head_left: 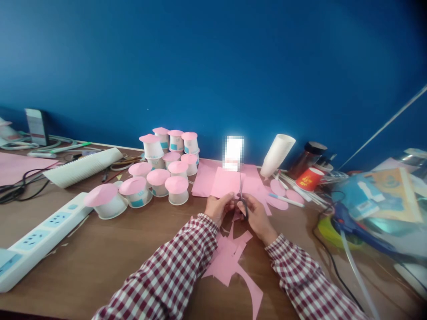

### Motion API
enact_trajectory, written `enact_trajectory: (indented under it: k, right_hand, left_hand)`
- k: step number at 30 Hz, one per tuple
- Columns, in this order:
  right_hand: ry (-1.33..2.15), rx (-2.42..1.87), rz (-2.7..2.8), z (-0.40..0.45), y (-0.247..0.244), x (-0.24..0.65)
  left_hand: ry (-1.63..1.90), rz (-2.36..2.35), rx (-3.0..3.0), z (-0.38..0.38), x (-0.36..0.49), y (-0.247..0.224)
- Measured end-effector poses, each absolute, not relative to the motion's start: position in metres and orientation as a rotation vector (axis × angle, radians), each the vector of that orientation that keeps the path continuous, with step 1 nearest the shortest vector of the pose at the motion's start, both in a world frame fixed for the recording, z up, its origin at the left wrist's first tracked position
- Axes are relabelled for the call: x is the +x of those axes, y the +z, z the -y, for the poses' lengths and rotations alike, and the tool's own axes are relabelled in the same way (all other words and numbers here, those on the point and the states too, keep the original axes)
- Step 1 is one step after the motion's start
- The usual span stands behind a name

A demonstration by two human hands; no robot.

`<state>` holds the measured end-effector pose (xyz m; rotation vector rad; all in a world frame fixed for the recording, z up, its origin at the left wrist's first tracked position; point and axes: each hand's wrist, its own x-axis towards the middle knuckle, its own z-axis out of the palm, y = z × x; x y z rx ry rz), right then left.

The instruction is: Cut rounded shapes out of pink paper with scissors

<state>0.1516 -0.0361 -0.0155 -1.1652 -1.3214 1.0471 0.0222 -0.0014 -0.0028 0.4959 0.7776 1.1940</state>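
Note:
Near the middle of the desk, my right hand [257, 218] is closed on the handles of dark scissors [244, 205], whose blades point away from me. My left hand [218, 208] is just to their left, fingers pinched together near the blades; what it holds is too small to name. Beyond both hands lie pink paper sheets [203, 180]. Pink paper scraps [225, 262] are spread on the desk between my forearms. Pink cut pieces [277, 202] lie to the right of my right hand.
Paper cups with pink tops [176, 189] stand at the left. Farther left are a power strip [43, 240] and a stack of cups [85, 168]. Another cup stack [278, 153], a red cup [309, 179], a blue glue gun [353, 224] and cables occupy the right.

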Motion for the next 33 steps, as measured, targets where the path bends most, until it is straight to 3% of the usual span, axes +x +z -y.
enact_trajectory:
  k: [33]
  right_hand:
    - [0.969, -1.27, 1.317, 0.0397, -0.0087, 0.15]
  left_hand:
    - [1.191, -0.778, 0.521, 0.0019, 0.0231, -0.007]
